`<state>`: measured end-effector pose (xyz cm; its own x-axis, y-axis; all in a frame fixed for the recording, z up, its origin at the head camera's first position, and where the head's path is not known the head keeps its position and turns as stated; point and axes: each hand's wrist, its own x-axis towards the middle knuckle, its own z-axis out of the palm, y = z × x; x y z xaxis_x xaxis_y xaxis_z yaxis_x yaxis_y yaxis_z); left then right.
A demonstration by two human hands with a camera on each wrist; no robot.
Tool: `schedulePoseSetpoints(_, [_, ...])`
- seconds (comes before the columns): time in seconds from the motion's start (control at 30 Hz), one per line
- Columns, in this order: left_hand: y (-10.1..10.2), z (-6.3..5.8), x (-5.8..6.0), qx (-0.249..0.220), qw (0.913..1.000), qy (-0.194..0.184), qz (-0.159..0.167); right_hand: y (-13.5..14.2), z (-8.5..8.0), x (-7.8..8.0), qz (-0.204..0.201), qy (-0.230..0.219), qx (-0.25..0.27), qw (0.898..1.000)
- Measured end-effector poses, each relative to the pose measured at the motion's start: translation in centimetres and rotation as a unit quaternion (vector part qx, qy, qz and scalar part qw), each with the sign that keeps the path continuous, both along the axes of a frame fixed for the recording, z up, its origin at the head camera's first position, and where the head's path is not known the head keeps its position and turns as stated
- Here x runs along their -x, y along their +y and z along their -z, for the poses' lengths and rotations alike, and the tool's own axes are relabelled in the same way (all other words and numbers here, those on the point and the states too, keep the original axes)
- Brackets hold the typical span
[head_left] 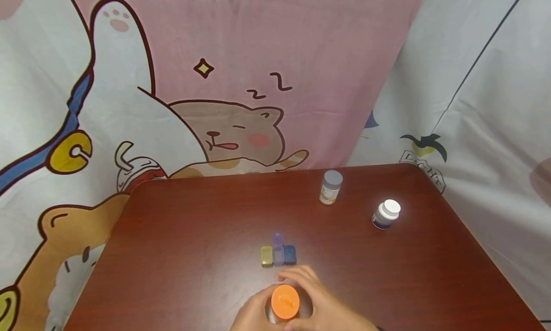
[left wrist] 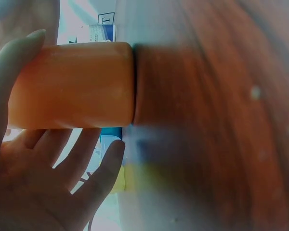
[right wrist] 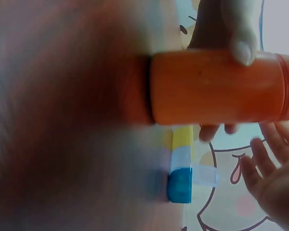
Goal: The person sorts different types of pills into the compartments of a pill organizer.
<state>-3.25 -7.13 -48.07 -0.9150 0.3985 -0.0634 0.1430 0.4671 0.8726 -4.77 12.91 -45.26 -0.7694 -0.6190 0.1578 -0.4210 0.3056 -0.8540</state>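
An orange bottle [left wrist: 74,86] with an orange cap [head_left: 285,302] stands upright at the near edge of the head view, its base at the tabletop. My left hand [head_left: 255,311] holds it from the left, thumb [right wrist: 243,45] against its side and fingers partly hidden behind. Around the cap's right side curves my right hand [head_left: 324,300]; its fingers [right wrist: 260,166] are spread and a gap shows between them and the bottle. Just beyond the hands sits a small pill organizer [head_left: 278,255] with yellow, purple and blue compartments. The purple lid [right wrist: 205,176] is raised.
Farther back on the brown table [head_left: 193,221] stands a white bottle with a grey cap [head_left: 330,187]. To its right is a white-capped bottle [head_left: 386,214] with a dark lower label. A cartoon-printed curtain [head_left: 241,44] hangs behind the table.
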Motion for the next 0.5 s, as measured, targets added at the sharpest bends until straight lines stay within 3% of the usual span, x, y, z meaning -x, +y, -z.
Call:
schedulePoseSetpoints(0.07, [0.0,0.0,0.0,0.002,1.0,0.003,-0.002,-0.1,0.6,-0.2,0.026,0.084,0.018,0.996])
schedulePoseSetpoints(0.17, [0.0,0.0,0.0,0.006,0.9999,0.016,0.001,-0.3,1.2,-0.7,0.071,0.141,0.04,0.987])
schedulePoseSetpoints(0.37, [0.0,-0.2,0.1,0.015,0.9997,0.021,-0.002,-0.5,2.4,-1.8,0.154,0.146,0.068,0.975])
schedulePoseSetpoints(0.5, [0.0,-0.3,0.1,0.009,1.0,-0.001,-0.004,-0.7,2.8,-2.6,0.2,0.135,0.059,0.969])
